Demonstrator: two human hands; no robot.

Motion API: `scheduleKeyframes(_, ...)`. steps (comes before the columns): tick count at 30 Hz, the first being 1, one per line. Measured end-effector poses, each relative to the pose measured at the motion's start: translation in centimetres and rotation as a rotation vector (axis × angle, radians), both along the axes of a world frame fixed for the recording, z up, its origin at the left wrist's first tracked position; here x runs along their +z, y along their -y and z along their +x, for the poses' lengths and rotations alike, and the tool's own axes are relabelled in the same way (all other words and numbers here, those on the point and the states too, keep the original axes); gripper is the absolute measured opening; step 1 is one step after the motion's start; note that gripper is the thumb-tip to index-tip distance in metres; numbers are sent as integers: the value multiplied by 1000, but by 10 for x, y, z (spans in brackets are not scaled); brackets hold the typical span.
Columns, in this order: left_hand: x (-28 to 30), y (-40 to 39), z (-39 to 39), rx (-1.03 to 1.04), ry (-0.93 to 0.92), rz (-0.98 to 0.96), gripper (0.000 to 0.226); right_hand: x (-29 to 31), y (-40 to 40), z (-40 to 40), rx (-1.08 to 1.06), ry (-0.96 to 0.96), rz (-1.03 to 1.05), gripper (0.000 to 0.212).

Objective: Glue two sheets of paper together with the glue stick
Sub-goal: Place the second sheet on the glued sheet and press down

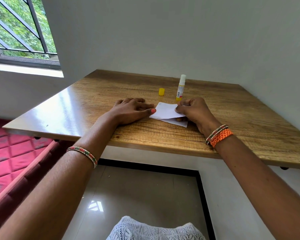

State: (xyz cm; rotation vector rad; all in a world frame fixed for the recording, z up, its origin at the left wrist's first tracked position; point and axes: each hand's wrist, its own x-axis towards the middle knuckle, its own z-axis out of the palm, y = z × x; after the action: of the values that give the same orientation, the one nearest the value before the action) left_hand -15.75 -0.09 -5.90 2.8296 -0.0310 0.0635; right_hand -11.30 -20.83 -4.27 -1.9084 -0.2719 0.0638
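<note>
1. Two paper sheets lie near the middle of the frame on a wooden table point(87, 101): the top sheet point(166, 110) sits partly over the bottom sheet point(179, 122), whose lower right corner shows beneath it.
2. Left hand point(130, 110) lies flat on the table, left of the papers, fingers straight and holding nothing; its thumb tip touches the top sheet's left edge.
3. Right hand point(193, 110) sits at the papers' right side, fingers curled, pinching the top sheet's right edge, which is raised off the bottom sheet.
4. Glue stick point(180, 88) stands upright and uncapped just above the right hand in the frame, apart from the papers; its white tip is on top.
5. Yellow cap point(161, 92) stands on the table left of the stick, apart from it.
6. Bangles circle both wrists; the right wrist also carries an orange band point(221, 137).
7. Upper left of the frame holds a barred window point(19, 30) with green leaves outside; a red quilted mattress point(9, 156) fills the lower left.
8. White lace cloth point(154, 229) shows at the bottom edge, above a tiled floor.
</note>
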Motion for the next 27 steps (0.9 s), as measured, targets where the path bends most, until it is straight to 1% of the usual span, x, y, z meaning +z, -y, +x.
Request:
scheduleKeyframes(5, 1, 4, 1, 29, 30, -58, 57, -3, -1, 2, -16, 34, -37, 21)
scheduleKeyframes(7, 3, 6, 1, 41, 34, -84, 54, -5, -1, 5, -29, 43, -64, 28)
scheduleKeyframes(11, 2, 7, 1, 43, 13, -48, 51, -8, 0, 7, -45, 118, -145, 40)
scheduleKeyframes(15, 3, 8, -1, 25, -4, -14, 57, -8, 1, 6, -49, 225, -228, 45)
scheduleKeyframes(17, 3, 8, -1, -13, -15, 10, 58, -8, 1, 6, -53, 232, -229, 46)
scheduleKeyframes(19, 3, 8, 0, -43, -36, 43, 51, -7, 1, 6, -57, 247, -249, 45)
scheduleKeyframes(23, 1, 8, 3, -46, -68, 81, 46, -8, 3, 4, -82, 303, -285, 40)
scheduleKeyframes(25, 1, 8, 4, -50, -71, 96, 46, -10, 6, 3, -112, 367, -373, 34)
scheduleKeyframes(27, 1, 8, 4, -54, -71, 101, 47, -12, 10, 0, -135, 410, -521, 29)
